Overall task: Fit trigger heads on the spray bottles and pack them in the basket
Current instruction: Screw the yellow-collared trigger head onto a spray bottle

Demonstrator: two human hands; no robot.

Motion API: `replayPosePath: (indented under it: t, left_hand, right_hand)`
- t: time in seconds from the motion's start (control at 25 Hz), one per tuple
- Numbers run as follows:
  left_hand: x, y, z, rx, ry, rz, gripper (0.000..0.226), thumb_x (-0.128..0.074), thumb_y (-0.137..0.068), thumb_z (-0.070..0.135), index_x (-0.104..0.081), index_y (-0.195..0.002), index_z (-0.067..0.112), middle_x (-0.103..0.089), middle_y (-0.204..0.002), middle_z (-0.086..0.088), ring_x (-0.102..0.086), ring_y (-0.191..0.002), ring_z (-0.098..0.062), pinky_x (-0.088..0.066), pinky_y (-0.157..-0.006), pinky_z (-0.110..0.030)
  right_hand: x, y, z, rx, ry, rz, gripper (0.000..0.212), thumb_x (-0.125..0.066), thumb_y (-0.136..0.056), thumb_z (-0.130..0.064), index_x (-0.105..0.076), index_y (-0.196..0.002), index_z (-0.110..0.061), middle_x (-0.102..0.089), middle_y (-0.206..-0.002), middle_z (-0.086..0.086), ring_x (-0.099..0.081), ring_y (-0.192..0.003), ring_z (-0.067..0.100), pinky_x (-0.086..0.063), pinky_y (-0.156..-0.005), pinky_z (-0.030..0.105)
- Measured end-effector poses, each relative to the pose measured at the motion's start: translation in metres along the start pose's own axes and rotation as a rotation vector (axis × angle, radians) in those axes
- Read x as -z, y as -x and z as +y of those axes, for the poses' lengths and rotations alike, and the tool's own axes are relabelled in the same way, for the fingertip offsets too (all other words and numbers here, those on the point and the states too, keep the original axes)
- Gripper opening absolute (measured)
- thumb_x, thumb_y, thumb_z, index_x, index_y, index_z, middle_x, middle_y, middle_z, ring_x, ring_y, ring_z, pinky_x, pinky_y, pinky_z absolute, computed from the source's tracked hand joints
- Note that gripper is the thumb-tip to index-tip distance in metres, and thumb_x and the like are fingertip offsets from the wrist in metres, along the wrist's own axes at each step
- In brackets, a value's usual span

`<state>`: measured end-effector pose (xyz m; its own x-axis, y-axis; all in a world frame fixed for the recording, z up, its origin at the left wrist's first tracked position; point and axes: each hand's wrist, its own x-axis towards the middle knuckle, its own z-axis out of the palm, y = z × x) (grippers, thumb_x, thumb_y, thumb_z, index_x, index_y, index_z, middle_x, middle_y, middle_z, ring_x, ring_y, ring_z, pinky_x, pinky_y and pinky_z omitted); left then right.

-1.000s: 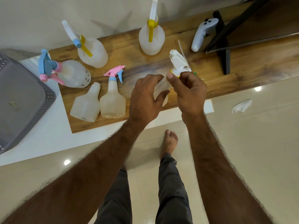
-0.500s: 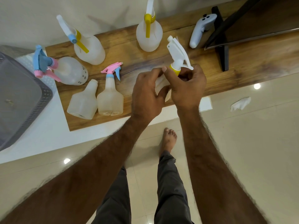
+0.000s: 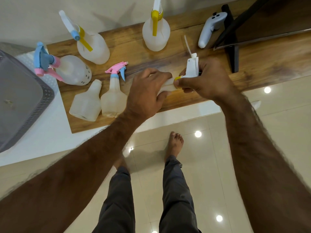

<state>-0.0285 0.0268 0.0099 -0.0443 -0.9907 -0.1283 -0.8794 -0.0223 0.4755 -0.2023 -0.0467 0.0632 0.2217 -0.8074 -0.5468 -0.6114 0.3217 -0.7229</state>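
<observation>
My left hand (image 3: 148,91) wraps a translucent spray bottle (image 3: 166,86) that is mostly hidden under my fingers. My right hand (image 3: 207,81) pinches the yellow collar of a white trigger head (image 3: 191,68) set at the bottle's neck. On the wooden shelf (image 3: 185,101) stand a headless bottle (image 3: 85,105), a bottle with a pink and blue head (image 3: 112,98), a round bottle with a blue and pink head (image 3: 72,69) and two bottles with yellow and white heads (image 3: 94,46) (image 3: 155,33). The grey basket (image 3: 20,101) sits at the left.
A white game controller (image 3: 209,29) lies at the back right of the shelf beside a black stand (image 3: 233,52). A thin white dip tube (image 3: 187,47) shows behind the trigger head. Below are a glossy tiled floor, my legs and my bare feet.
The trigger head has tipped from pointing up and left toward upright, and my right hand's grip has shifted round its collar. Both hands stay on the bottle at about the same spot.
</observation>
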Motion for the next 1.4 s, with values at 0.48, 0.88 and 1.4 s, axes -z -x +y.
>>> replayPosePath:
  t: [0.48, 0.88, 1.4]
  left_hand:
    - [0.007, -0.003, -0.006, -0.06, -0.072, -0.096, 0.05, -0.065, -0.095, 0.036, -0.059, -0.142, 0.02, -0.065, -0.14, -0.003, -0.051, -0.134, -0.026, -0.04, -0.112, -0.044]
    - [0.011, -0.006, -0.016, -0.075, 0.039, -0.23, 0.051, -0.067, -0.094, 0.037, -0.058, -0.143, 0.023, -0.064, -0.139, -0.001, -0.052, -0.13, -0.022, -0.044, -0.109, -0.043]
    - [-0.012, 0.067, -0.032, 1.008, 0.395, -0.458, 0.046, -0.025, -0.112, 0.014, -0.038, -0.15, -0.008, -0.043, -0.155, -0.027, -0.039, -0.145, -0.038, -0.024, -0.123, -0.035]
  right_hand:
    - [0.002, 0.026, 0.028, 0.54, 0.657, 0.042, 0.079, -0.078, -0.078, -0.048, -0.049, -0.146, -0.02, -0.051, -0.151, 0.006, -0.041, -0.147, 0.026, -0.026, -0.124, 0.054]
    - [0.001, 0.012, 0.024, 0.567, 0.596, -0.032, 0.029, -0.079, -0.085, -0.012, -0.066, -0.111, -0.007, -0.07, -0.099, 0.005, -0.06, -0.091, 0.018, -0.042, -0.113, 0.054]
    - [-0.006, 0.037, 0.031, 1.159, 0.728, -0.072, 0.02, -0.064, -0.1, -0.018, -0.073, -0.104, -0.001, -0.074, -0.103, 0.015, -0.07, -0.1, 0.033, -0.044, -0.113, 0.054]
